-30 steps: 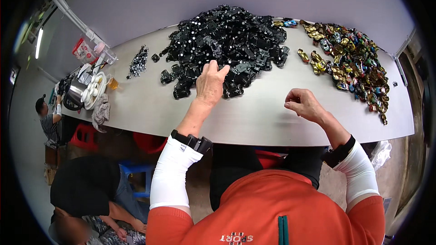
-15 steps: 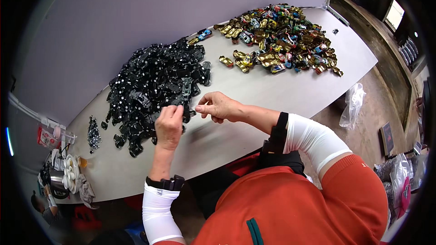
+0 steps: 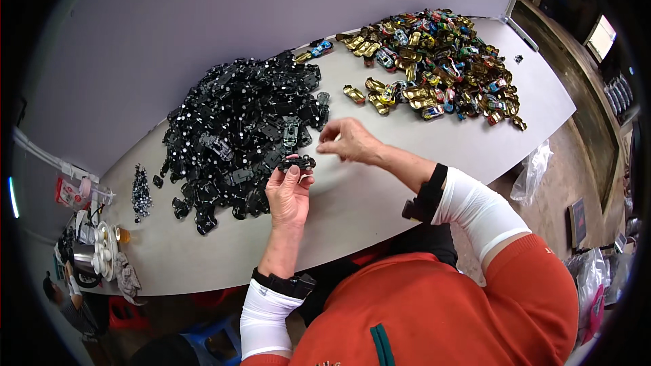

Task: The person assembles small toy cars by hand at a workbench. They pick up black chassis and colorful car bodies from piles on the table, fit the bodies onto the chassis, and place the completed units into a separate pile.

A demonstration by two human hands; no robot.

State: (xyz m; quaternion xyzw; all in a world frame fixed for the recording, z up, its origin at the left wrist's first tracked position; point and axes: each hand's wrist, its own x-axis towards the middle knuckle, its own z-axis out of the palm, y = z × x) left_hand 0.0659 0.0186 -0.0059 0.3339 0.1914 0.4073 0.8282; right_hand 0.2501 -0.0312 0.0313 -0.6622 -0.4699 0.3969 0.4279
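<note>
My left hand (image 3: 289,198), palm turned up, grips a black toy car chassis (image 3: 297,163) between thumb and fingers. This chassis is at the near right edge of a big heap of black toy car chassis (image 3: 224,122), many with pale wheel hubs. To the right of it and slightly farther off, my right hand (image 3: 350,141) hangs above the table, apart from the chassis. Its thumb and forefinger are drawn together in a pinch, slightly blurred. Whatever may be between those fingertips is too small to make out.
Gold and multicoloured toy car bodies (image 3: 434,68) form a heap at the far right of the white table (image 3: 380,210). Small shiny parts (image 3: 141,193) lie at left. Beyond them are a tray with cups (image 3: 105,251) and a cloth (image 3: 127,278). A partition (image 3: 203,7) borders the back.
My left hand has rolled palm up, bringing the chassis into clear sight. My right hand has lifted away to the far right of it. The whole view has shifted a little.
</note>
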